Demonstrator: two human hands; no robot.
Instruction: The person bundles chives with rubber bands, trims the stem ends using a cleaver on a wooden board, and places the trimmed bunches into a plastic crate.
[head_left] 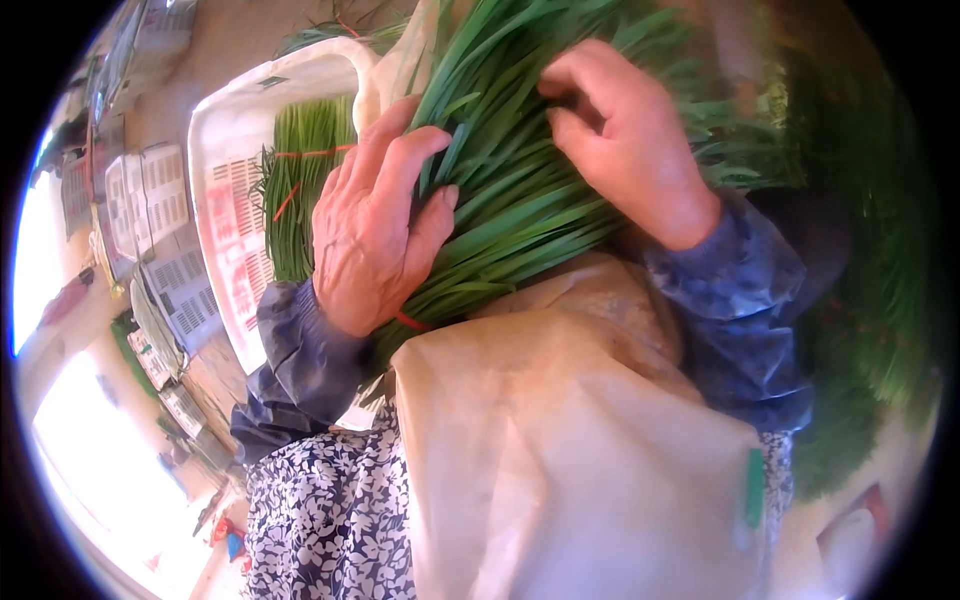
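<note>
1 bunch of greens [520, 225] at the top of the apron [570, 430]

The left hand [375, 220] lies on the leaves, thumb and forefinger parted; the right hand [635, 145] curls over them, its grip impossible to tell. Beyond, 1 white crate [228, 120] holds a second bunch [300, 235], tied in red; farther crates [165, 185] stand left.

Plastic crates [182, 292] and red-tied greens [500, 225] suggest a produce-packing workplace.

The left hand [375, 215] and right hand [630, 145] are bare, the crinkled dark-blue sleeves [735, 270] gathered at the wrists. At lower centre, a creased tan apron [570, 420] covers a dark, white-leaf-patterned garment [335, 510].
</note>
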